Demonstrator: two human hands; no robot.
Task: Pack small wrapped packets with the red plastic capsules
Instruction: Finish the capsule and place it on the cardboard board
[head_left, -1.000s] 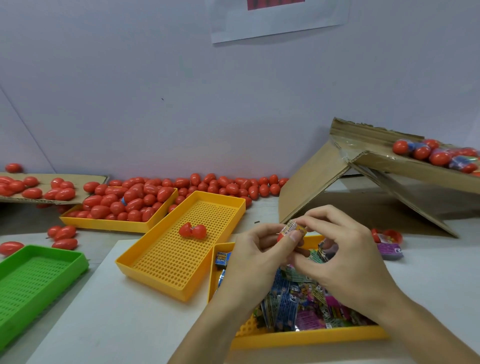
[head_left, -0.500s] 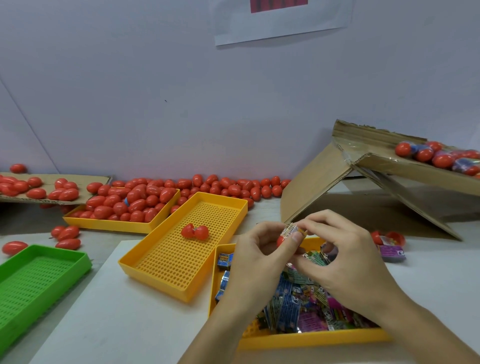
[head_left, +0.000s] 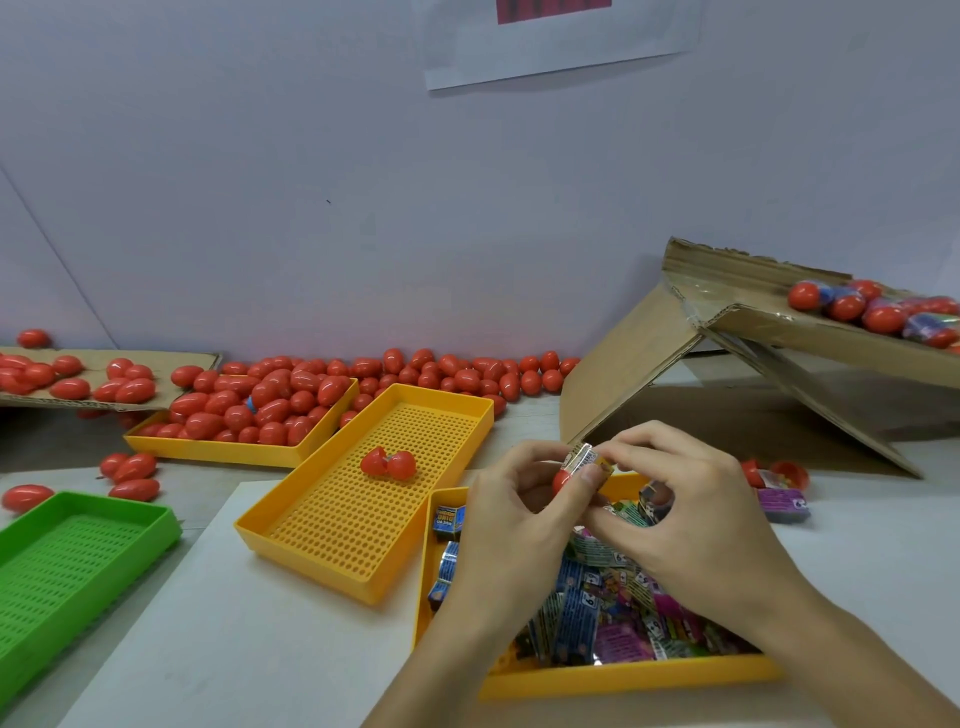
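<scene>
My left hand (head_left: 511, 525) holds a red capsule half (head_left: 562, 480) between thumb and fingers. A small wrapped packet (head_left: 584, 459) sticks out of its top, pinched by the fingertips of my right hand (head_left: 691, 525). Both hands hover over a yellow tray (head_left: 623, 678) full of colourful wrapped packets (head_left: 597, 618). An opened red capsule (head_left: 388, 463) lies in the otherwise bare yellow perforated tray (head_left: 311, 519) to the left.
A far yellow tray (head_left: 218, 448) and the table along the wall hold many red capsules (head_left: 415, 371). A green tray (head_left: 78, 551) sits at the left. A cardboard box (head_left: 737, 364) with filled capsules stands at the right, with a purple packet (head_left: 782, 503) near it.
Both hands stay together over the packet tray. The packet now sits a little deeper in the capsule half, with more red showing under my left thumb.
</scene>
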